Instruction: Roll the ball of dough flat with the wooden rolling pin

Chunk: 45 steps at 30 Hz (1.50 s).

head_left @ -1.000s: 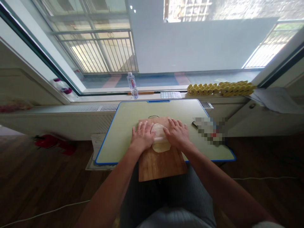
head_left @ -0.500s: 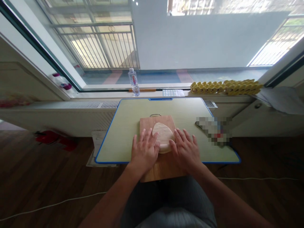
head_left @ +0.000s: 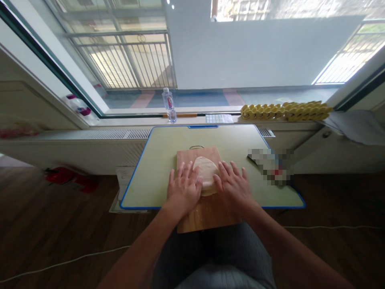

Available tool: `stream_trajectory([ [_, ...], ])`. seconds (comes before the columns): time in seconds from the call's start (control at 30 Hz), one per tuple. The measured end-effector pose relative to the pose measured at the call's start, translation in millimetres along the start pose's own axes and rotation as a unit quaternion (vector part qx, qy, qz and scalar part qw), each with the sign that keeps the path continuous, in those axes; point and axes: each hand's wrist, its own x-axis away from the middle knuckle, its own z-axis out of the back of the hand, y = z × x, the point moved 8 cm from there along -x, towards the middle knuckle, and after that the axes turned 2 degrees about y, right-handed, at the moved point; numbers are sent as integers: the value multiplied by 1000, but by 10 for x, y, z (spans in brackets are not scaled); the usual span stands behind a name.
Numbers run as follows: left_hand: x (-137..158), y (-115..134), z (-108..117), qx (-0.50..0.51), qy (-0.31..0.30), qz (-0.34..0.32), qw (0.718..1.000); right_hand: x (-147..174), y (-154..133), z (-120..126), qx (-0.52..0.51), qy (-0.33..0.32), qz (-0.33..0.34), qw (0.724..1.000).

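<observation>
A flat, pale round of dough (head_left: 206, 170) lies on a wooden cutting board (head_left: 207, 214) that reaches over the table's near edge. Across the dough's near part runs a paler band between my thumbs; whether it is a folded edge or a thin rolling pin I cannot tell. My left hand (head_left: 185, 186) rests palm down with spread fingers at the dough's left side. On the right side my right hand (head_left: 234, 184) lies the same way, its thumb touching the dough. What lies beneath both palms is hidden.
The board is on a pale folding table (head_left: 159, 160) with blue edging. A blurred-out item (head_left: 272, 166) lies at the table's right. Along the windowsill are a clear bottle (head_left: 169, 105) and yellow egg-carton-like stacks (head_left: 285, 111). A cable (head_left: 75, 259) crosses the floor.
My right hand has shifted slightly inward to the left, and the fingers lie a little higher. My left hand and the dough look nearly unchanged.
</observation>
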Motion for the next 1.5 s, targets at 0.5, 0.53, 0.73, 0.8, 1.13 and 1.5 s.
stream_trajectory([
  [0.5,-641,-218,-164,13,-41,33,999,-663,12,-47,-36,-25,-23,999],
  [0.53,-655,-225,-161,14,-41,35,998,-687,12,-56,-37,-33,-23,999],
  [0.73,-184,-37,-45,10,-10,28,1000,-249,3,-2,-8,-2,-4,1000],
  [0.8,67,66,14,12,10,12,1000,12,11,6,-4,11,5,1000],
  [1.13,-68,37,-10,4,-1,1,1000,-65,34,-15,-4,29,-6,1000],
  [1.5,-10,60,-8,6,7,-5,1000,-63,7,2,-15,10,6,1000],
])
